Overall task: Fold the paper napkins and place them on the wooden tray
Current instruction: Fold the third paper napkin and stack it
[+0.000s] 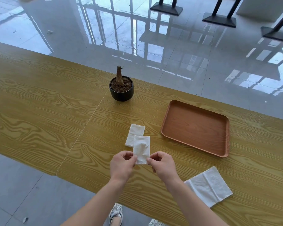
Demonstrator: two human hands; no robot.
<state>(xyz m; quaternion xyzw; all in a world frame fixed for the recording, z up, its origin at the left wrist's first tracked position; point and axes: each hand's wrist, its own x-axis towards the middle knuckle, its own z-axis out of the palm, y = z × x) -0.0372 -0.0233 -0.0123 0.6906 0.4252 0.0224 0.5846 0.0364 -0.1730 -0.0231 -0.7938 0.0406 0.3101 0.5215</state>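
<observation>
White napkins point(141, 149), reddish-brown tray point(194, 128), black pot point(121, 93), yellow wood-grain table point(39, 103).

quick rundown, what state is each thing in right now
held napkin, folded small, pinched by left hand and right hand
second napkin, folded, flat on table
third napkin, larger, creased, flat on table
wooden tray, empty
plant pot, upright

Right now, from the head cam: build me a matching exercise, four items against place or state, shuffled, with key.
Items:
1. wooden tray
2. nearer small napkin
3. large napkin
4. black pot

Place or state:
A. pinched between left hand and right hand
B. lies flat by the near edge of the table
C. bare, nothing on it
D. stands upright, farthest from the person

Pairs: 1-C, 2-A, 3-B, 4-D
</observation>
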